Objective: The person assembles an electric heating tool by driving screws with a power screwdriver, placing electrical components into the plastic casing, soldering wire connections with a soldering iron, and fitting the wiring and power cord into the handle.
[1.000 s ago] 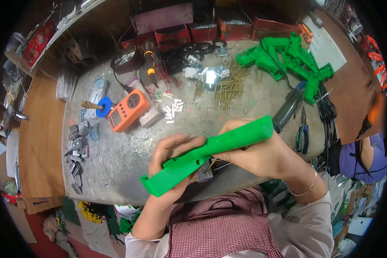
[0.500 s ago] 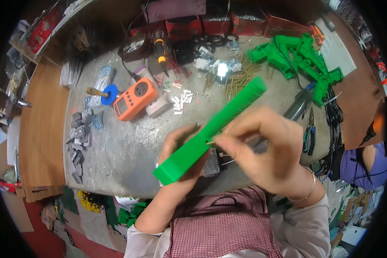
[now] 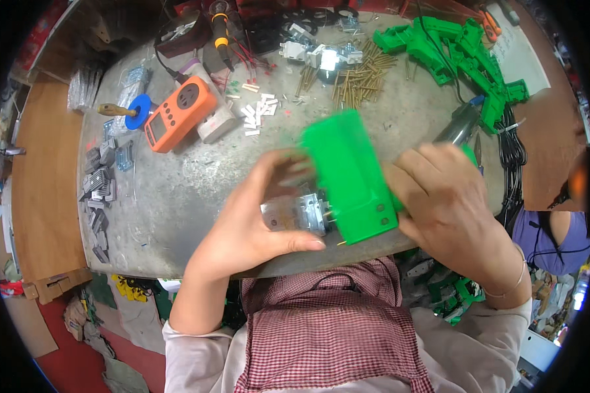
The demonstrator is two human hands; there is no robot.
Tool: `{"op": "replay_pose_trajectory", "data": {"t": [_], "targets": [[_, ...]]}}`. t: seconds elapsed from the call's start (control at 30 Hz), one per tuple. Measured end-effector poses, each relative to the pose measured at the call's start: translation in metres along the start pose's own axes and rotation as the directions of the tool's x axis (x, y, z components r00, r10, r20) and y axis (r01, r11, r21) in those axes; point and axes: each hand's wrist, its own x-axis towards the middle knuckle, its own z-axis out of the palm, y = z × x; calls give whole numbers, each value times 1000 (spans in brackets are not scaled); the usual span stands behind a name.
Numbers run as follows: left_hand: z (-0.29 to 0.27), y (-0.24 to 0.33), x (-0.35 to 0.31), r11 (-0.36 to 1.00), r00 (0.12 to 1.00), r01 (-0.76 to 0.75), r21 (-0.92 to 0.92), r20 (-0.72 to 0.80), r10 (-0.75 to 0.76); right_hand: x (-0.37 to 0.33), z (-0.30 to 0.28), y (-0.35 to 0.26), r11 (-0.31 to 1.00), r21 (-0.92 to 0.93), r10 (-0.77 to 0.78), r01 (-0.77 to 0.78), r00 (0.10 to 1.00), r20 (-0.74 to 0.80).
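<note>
A green plastic housing (image 3: 351,173) hangs tilted above the near edge of the bench, its broad face with two dark round spots near the lower corner turned up. My right hand (image 3: 436,190) is closed on its right side, the fingers curled and partly hiding its edge. On the other side my left hand (image 3: 259,216) is open, thumb and fingers spread, apart from the housing. A thin brass-coloured tip (image 3: 341,243) pokes out at the housing's lower edge. Between my left hand and the housing, a shiny metal bracket-like part (image 3: 313,213) lies on the bench.
Brass screws (image 3: 360,78) lie heaped at the back, beside more green housings (image 3: 452,56) at the right. An orange socket meter (image 3: 180,114), small white pieces (image 3: 261,111) and a screwdriver (image 3: 221,33) sit left of centre. Grey blocks (image 3: 98,183) line the left edge.
The housing has turned from its narrow side to its broad face and moved right. My left hand has let go of it and opened; my right hand has gone from pinching the brass-coloured piece to gripping the housing.
</note>
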Motion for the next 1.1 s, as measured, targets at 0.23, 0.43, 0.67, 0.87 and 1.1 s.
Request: {"op": "replay_pose_trajectory", "data": {"t": [0.23, 0.43, 0.67, 0.87, 1.1], "targets": [[32, -37, -8, 695, 976, -166, 700, 16, 217, -8, 50, 8, 994, 99, 42, -48, 997, 66], [32, -40, -5, 680, 962, -209, 703, 24, 271, -9, 54, 9, 988, 156, 17, -18, 1000, 10], [37, -17, 25, 383, 866, -500, 777, 458, 200, -21, 70, 4, 998, -12, 63, -62, 984, 168], [38, -28, 19, 388, 853, -511, 767, 397, 339, -57, 54, 72, 644, 276, 765, -713, 606, -217], [38, -28, 23, 500, 849, -519, 694, 350, 395, -53, 82, 99, 344, 251, 939, -905, 325, -115]]}}
